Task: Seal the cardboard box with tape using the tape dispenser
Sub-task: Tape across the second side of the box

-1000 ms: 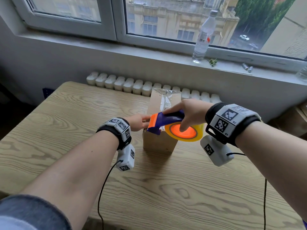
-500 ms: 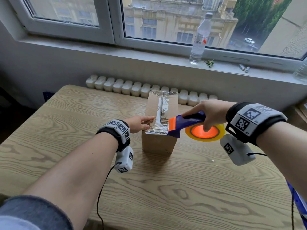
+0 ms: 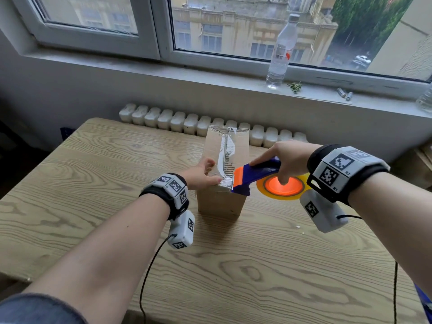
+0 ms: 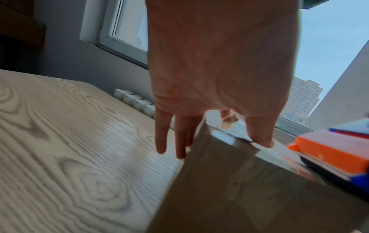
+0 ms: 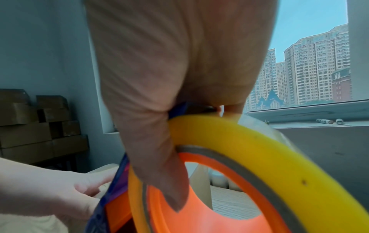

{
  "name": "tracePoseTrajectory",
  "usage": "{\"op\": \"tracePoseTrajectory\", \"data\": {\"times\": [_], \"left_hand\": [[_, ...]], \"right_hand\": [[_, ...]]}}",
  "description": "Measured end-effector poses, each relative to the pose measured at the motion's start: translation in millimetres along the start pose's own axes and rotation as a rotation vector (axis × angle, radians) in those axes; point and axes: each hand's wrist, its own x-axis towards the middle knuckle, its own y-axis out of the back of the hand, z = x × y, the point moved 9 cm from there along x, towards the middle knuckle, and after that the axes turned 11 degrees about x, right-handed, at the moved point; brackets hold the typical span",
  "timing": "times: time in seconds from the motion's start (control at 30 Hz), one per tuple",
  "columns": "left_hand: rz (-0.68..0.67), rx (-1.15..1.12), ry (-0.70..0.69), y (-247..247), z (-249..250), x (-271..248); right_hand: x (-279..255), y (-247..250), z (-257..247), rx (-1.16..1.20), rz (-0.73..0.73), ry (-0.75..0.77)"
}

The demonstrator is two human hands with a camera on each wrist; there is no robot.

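Note:
A tall cardboard box [image 3: 219, 202] stands mid-table, with a clear tape strip [image 3: 225, 155] running along its top. My left hand [image 3: 201, 176] steadies the near left corner: thumb on the tape end, straight fingers [image 4: 161, 134] down the side wall of the box [image 4: 239, 197]. My right hand [image 3: 289, 157] grips the blue and orange tape dispenser [image 3: 254, 174], forefinger along the handle and thumb in the orange core of the yellow roll [image 3: 284, 189]. The orange blade end sits at the box's near right top corner. In the right wrist view my right hand [image 5: 169, 78] wraps the roll [image 5: 259, 157].
The wooden table [image 3: 93, 183] reaches to a white radiator [image 3: 177, 121] under the sill. A plastic bottle [image 3: 281, 50] and small batteries [image 3: 344, 93] are on the sill. Brown boxes [image 5: 30, 126] are stacked against the wall. Wrist cables hang over the near table edge.
The dispenser has swung from above the box's near end off to its right corner, the roll now lying flat. The taped top is uncovered. My left thumb has slid onto the tape end.

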Motion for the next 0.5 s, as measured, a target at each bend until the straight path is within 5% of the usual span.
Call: {"op": "tracePoseTrajectory", "data": {"times": [0.17,0.5], "left_hand": [[0.078,0.215,0.143,-4.8,4.1,12.9],[0.121,0.574,-0.027,-23.3,27.2,26.0]], "right_hand": [[0.4,-1.1,0.3,-0.001,-0.003,-0.001],[1.3,-6.1,12.8,0.087,-0.011,0.019]]}}
